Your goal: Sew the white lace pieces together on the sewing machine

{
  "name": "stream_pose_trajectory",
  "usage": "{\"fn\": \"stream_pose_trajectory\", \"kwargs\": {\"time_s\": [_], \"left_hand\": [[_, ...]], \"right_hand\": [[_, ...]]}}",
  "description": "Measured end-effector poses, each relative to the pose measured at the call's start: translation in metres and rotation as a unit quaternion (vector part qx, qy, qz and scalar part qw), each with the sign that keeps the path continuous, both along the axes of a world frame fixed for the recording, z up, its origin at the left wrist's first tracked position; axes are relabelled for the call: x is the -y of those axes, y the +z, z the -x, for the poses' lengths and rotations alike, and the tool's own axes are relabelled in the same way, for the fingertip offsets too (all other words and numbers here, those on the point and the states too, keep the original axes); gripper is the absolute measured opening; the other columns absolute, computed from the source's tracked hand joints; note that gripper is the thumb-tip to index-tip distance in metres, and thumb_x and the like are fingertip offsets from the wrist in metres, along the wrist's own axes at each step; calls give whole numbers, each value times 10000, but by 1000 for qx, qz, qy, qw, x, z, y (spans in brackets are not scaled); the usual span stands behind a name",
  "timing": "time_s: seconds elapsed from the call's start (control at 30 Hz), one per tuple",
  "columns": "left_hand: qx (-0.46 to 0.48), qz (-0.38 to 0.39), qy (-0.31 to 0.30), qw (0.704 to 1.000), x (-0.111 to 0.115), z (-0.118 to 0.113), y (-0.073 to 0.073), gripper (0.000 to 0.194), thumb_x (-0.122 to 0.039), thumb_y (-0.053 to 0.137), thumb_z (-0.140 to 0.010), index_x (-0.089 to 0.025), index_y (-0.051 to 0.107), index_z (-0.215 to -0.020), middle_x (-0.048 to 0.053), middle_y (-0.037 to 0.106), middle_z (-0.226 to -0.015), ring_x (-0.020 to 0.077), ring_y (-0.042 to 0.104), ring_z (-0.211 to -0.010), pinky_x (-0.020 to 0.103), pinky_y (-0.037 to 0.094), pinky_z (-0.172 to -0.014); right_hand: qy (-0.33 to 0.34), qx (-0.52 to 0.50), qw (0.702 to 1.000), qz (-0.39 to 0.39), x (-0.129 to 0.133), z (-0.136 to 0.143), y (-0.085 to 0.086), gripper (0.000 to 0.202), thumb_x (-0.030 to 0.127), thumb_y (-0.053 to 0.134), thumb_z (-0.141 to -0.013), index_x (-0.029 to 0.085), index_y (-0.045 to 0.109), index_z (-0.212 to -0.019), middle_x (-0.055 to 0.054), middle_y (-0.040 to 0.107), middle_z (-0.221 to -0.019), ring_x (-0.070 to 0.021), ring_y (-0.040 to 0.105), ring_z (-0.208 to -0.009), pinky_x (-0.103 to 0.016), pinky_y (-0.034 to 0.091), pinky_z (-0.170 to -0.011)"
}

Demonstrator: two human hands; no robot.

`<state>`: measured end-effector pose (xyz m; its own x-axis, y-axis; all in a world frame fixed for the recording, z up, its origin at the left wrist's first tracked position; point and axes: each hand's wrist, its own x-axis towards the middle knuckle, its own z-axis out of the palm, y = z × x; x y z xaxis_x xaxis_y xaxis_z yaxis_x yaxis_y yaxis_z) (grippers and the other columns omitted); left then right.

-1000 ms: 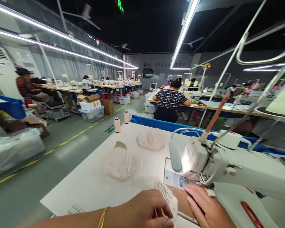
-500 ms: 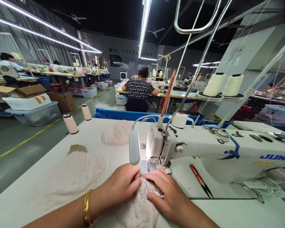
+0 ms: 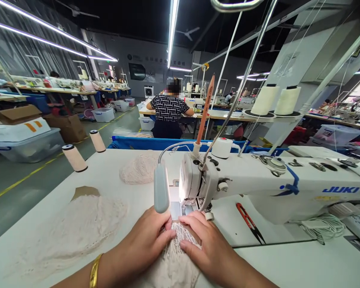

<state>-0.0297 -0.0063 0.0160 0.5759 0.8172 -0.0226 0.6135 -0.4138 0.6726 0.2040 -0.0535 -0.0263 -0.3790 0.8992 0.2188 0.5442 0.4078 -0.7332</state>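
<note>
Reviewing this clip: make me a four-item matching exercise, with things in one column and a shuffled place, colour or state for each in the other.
Things:
1. Lace fabric
2. Thread snips
3. Pencil
4. Bracelet

Descriptions:
A. Standing on top of the sewing machine
B. Gold-coloured
C. Touched by the left hand and the right hand
D. Orange-red and black

Pairs: 1-C, 2-D, 3-A, 4-B

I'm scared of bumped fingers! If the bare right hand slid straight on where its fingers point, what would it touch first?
Probably the bare left hand with the shiny gold-coloured bangle: the right hand aims its fingers towards it above the pale lacy fabric. Depth is unclear, though.
</note>
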Motion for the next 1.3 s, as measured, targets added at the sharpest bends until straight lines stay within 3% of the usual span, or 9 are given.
{"fn": "stream_pose_trajectory", "kwargs": {"time_s": [0.13,0.23,0.4,0.67,1.03,1.3], "left_hand": [[83,28,7,996,6,-6,-7,205,-410,584,-985,-232,519,-906,-13,597,-855,197,530,-770,301,393,-706],[91,65,29,993,8,-9,-8,178,-385,651,-943,-226,572,-932,-30,581,-815,182,514,-722,285,374,-654],[127,-27,-40,991,10,-10,-6,291,-341,571,-1054,-213,647,-804,8,647,-835,185,581,-783,284,426,-711],[175,-109,-91,974,12,-8,-11,245,-245,565,-1091,-264,786,-988,5,627,-814,164,612,-754,245,461,-676],[171,-134,-69,974,15,-10,-19,261,-263,554,-1101,-292,810,-1058,13,600,-802,183,589,-752,272,491,-718],[178,-161,-77,968,15,-8,-20,241,-220,570,-1082,-286,799,-1047,8,583,-798,169,577,-735,253,463,-681]], "right_hand": [[-22,-39,999,-25,-1,1,-4,111,203,635,-1027,259,685,-1109,-27,730,-1024,-251,668,-968,-377,497,-854],[-35,-43,994,-89,-1,3,-5,87,197,593,-1032,261,621,-980,11,694,-878,-215,638,-847,-331,471,-766],[-32,-35,985,-164,4,3,-1,74,195,590,-1014,265,584,-994,8,703,-895,-202,651,-835,-320,502,-767],[-21,-100,993,-65,5,6,1,162,236,624,-1004,262,661,-1159,-44,704,-1085,-214,707,-1006,-321,587,-871],[-38,-90,988,-116,5,6,3,93,183,617,-976,266,606,-1017,-8,663,-958,-181,664,-836,-290,527,-751],[-25,-99,990,-99,5,5,6,76,200,588,-987,270,585,-957,23,672,-906,-170,642,-822,-285,472,-741]]}}
